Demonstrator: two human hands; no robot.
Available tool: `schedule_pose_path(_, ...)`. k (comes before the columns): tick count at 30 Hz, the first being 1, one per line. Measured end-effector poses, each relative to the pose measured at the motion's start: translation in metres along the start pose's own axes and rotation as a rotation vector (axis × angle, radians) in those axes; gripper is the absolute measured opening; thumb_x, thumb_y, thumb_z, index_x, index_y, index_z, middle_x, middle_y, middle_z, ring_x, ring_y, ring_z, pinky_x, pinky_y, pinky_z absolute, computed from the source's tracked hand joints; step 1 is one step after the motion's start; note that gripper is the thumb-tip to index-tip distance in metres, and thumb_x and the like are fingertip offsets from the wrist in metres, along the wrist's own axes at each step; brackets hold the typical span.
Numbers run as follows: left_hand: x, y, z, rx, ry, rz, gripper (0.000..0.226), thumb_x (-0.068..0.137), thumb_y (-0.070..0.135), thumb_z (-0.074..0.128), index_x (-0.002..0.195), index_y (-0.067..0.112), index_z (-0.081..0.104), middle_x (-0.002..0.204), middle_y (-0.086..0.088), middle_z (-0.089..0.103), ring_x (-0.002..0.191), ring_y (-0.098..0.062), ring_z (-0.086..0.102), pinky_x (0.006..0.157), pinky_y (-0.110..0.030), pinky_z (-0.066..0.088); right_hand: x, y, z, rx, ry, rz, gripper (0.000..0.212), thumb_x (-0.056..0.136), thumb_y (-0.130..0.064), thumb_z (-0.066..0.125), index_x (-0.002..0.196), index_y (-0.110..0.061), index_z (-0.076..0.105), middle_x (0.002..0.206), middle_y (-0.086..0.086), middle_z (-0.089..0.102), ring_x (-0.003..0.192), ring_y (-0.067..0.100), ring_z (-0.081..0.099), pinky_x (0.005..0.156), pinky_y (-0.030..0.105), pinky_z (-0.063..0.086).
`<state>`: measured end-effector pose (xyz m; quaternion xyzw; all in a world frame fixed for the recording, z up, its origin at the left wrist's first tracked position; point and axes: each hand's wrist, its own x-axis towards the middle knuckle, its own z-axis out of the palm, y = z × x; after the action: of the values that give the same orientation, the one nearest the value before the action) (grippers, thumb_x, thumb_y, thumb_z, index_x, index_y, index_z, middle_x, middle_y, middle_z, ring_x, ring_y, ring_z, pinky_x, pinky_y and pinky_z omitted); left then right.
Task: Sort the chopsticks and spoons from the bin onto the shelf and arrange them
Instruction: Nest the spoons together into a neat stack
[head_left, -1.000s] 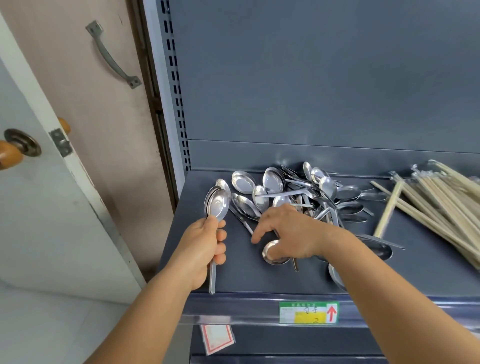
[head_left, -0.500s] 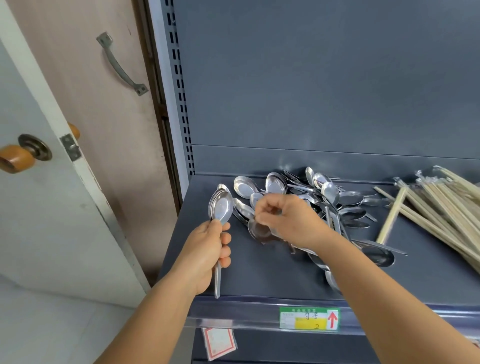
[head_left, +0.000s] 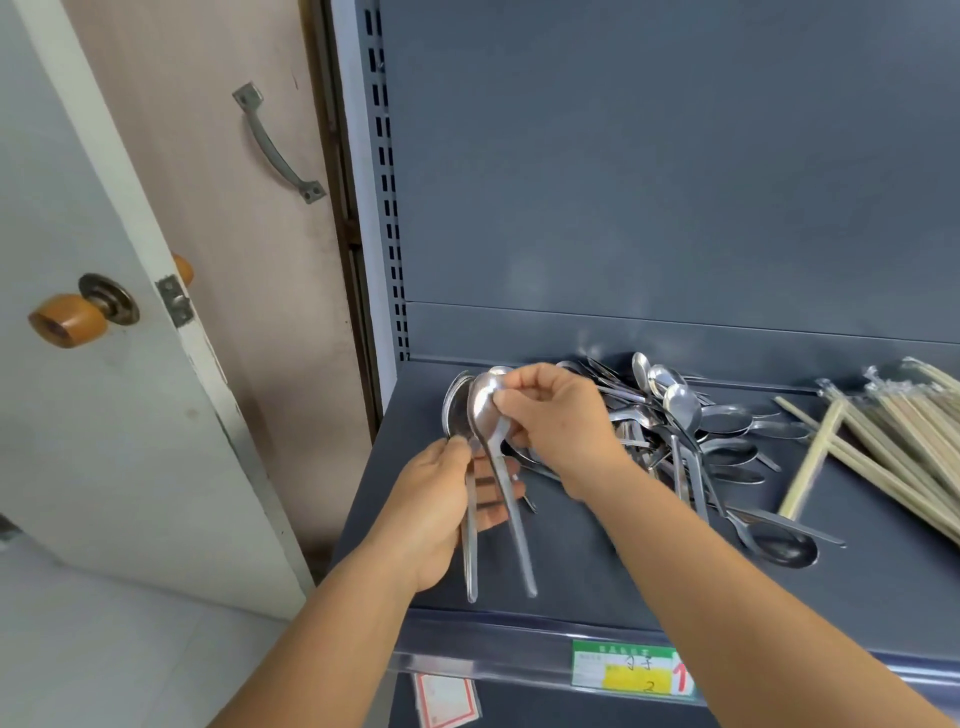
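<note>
Two hands up | my left hand grips stacked spoons, count unclear | my right hand pinches one spoon against them | loose spoon pile right of that | chopsticks beyond | bare shelf toward the front lip.

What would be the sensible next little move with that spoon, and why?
Probably nest the spoon pinched by the right hand onto the stack of spoons gripped by the left hand: its bowl sits beside theirs, its handle splayed apart.
</note>
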<state>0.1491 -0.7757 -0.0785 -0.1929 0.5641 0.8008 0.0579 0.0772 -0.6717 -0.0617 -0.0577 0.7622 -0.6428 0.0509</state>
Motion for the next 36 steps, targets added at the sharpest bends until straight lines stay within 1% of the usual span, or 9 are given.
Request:
schedule_pose_path(3,-0.002,0.001,-0.001,0.006,-0.013,-0.022,0.033,0.105,0.024,0.032,0.108,0.008,0.06,0.077,-0.011,0.071,0.061,-0.022,0.068,0.055,-0.031,0.055,0.001,0.011,0.006,-0.058,0.004,0.029,0.014,0.083,-0.007,0.063,0.073,-0.017,0.06,0.061,-0.004,0.061,0.055,0.01,0.051,0.06,0.025,0.045)
schedule_pose_path(8,0.003,-0.002,-0.005,0.037,0.026,0.006,0.028,0.103,0.023,0.033,0.101,0.008,0.057,0.069,-0.003,0.043,0.048,-0.011,0.033,0.044,-0.024,0.032,0.004,0.021,0.006,-0.188,-0.018,0.03,0.018,0.085,-0.014,0.065,0.069,-0.019,0.058,0.061,-0.007,0.052,0.054,0.007,0.045,0.056,0.018,0.039)
schedule_pose_path(12,0.004,-0.003,-0.01,0.171,0.065,0.055,0.019,0.102,0.02,0.035,0.094,0.008,0.049,0.067,0.001,0.031,0.048,-0.009,0.021,0.042,-0.021,0.022,0.019,0.021,-0.009,-0.356,0.012,-0.04,0.009,0.088,-0.016,0.058,0.091,-0.014,0.067,0.074,-0.005,0.061,0.061,0.01,0.051,0.067,0.027,0.046)
schedule_pose_path(16,0.01,-0.001,-0.019,0.174,0.139,0.055,0.026,0.102,0.019,0.031,0.093,0.009,0.054,0.066,0.0,0.027,0.052,-0.011,0.019,0.044,-0.024,0.018,0.026,0.027,-0.024,-0.766,-0.155,-0.076,0.031,0.088,-0.017,0.053,0.116,-0.027,0.062,0.104,0.0,0.063,0.091,0.018,0.055,0.079,0.023,0.04)
schedule_pose_path(20,0.012,-0.001,-0.021,0.166,0.155,0.043,0.026,0.101,0.019,0.032,0.094,0.009,0.055,0.067,-0.001,0.03,0.052,-0.012,0.02,0.044,-0.024,0.02,0.02,0.025,-0.019,-0.905,-0.315,-0.252,0.021,0.092,-0.028,0.055,0.106,-0.016,0.066,0.092,0.006,0.065,0.088,0.029,0.051,0.088,0.03,0.039)
schedule_pose_path(23,0.014,-0.003,-0.024,0.167,0.155,0.032,0.025,0.101,0.019,0.033,0.093,0.01,0.054,0.066,-0.001,0.031,0.051,-0.011,0.021,0.043,-0.023,0.02,0.021,0.018,-0.016,-1.055,-0.416,-0.259,0.038,0.087,-0.019,0.058,0.124,-0.025,0.059,0.115,0.004,0.059,0.107,0.021,0.048,0.098,0.027,0.028)
schedule_pose_path(27,0.018,-0.005,-0.028,0.15,0.163,0.019,0.024,0.101,0.019,0.033,0.093,0.01,0.053,0.067,-0.001,0.031,0.049,-0.011,0.022,0.042,-0.023,0.021,0.028,0.019,-0.013,-1.05,-0.467,-0.21,0.053,0.082,-0.021,0.062,0.133,-0.032,0.051,0.129,0.004,0.051,0.116,0.024,0.045,0.102,0.027,0.027)
schedule_pose_path(30,0.019,-0.006,-0.03,0.135,0.175,0.01,0.024,0.102,0.02,0.033,0.093,0.01,0.053,0.066,-0.001,0.033,0.048,-0.01,0.023,0.041,-0.022,0.022,0.031,0.024,-0.008,-0.99,-0.466,-0.18,0.051,0.078,-0.024,0.066,0.127,-0.035,0.056,0.118,0.0,0.053,0.114,0.026,0.044,0.099,0.029,0.033)
schedule_pose_path(36,0.019,-0.007,-0.032,0.138,0.2,-0.01,0.024,0.103,0.021,0.033,0.097,0.008,0.052,0.074,-0.004,0.05,0.047,-0.01,0.03,0.04,-0.021,0.028,0.03,0.025,-0.001,-0.947,-0.488,-0.188,0.026,0.075,-0.023,0.07,0.101,-0.026,0.068,0.087,-0.008,0.056,0.089,0.014,0.048,0.071,0.021,0.038)
